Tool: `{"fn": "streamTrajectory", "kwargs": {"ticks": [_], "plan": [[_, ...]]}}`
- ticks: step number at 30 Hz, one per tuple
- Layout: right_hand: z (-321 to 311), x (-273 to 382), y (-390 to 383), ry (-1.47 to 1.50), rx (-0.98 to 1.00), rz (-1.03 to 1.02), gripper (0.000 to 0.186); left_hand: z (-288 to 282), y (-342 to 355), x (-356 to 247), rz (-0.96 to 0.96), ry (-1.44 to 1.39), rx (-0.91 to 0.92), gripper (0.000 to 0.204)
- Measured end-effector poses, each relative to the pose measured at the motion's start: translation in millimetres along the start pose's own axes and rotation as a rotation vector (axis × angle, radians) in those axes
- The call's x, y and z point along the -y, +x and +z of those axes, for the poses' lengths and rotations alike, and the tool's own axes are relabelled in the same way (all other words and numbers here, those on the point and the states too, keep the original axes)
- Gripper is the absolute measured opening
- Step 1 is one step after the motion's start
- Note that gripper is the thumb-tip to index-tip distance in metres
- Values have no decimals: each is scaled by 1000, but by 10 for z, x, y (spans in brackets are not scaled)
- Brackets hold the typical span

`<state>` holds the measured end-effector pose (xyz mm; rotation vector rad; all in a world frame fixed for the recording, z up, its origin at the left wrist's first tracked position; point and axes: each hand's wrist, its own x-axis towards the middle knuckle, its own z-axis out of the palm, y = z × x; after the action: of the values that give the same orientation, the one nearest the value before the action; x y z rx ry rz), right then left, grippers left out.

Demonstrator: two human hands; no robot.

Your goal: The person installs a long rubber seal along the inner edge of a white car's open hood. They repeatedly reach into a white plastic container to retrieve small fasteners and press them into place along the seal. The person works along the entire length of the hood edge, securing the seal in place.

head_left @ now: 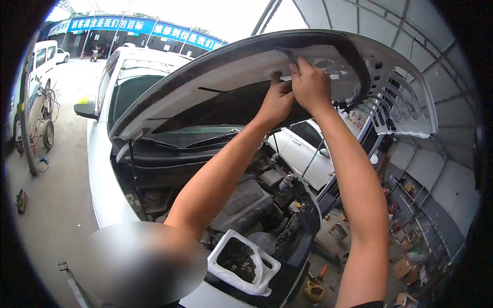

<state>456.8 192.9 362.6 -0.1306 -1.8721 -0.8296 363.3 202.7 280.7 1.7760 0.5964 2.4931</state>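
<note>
Both my arms reach up to the underside of the raised white hood (411, 110). My left hand (279, 100) is closed, with a small dark piece showing above its fingers. Right beside it and slightly higher, my right hand (312, 86) is also closed, its fingertips at a short dark strip (287, 54) on the panel. What either hand grips is mostly hidden by the fingers. Black lining (215, 109) spreads across the hood's underside to the left of my hands.
Below lies the open engine bay with a dark engine cover (244, 203). A cut-open white jug (269, 285) holding small dark parts rests at its front edge. A small bottle (286, 181) stands in the bay. Another white car (305, 151) is beyond; cluttered shelves (421, 236) line the right.
</note>
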Motion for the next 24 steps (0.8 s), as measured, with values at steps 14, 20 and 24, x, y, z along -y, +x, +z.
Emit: {"fn": "streamTrajectory", "kwargs": {"ticks": [14, 20, 24], "plan": [[-210, 198, 349, -343, 127, -129, 23, 78, 137, 215, -62, -683, -209, 19], [-313, 306, 360, -411, 188, -61, 25, 243, 29, -105, -227, -1322, -256, 15], [-341, 386, 414, -437, 236, -50, 25, 291, -14, -230, -169, -1018, -357, 13]]}}
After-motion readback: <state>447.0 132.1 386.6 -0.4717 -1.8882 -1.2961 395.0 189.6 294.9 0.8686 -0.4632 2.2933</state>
